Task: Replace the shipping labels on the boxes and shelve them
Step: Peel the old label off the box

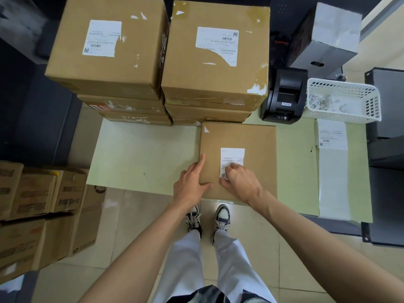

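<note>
Head view: the box (251, 136) at 6 o'clock is steadied by the spread left hand (192, 182); its label (232, 157) is pinched by the right hand (239, 181).

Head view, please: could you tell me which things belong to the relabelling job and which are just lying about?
Job: near box, its label, label strip, printer, stacked boxes, left hand, right hand.
Lying about: white basket, floor cartons.

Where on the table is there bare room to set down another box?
Left of the box under the hands, the table is bare up to the stacks. A narrower strip lies between box and label strip. The printer and basket crowd the far right.
</note>
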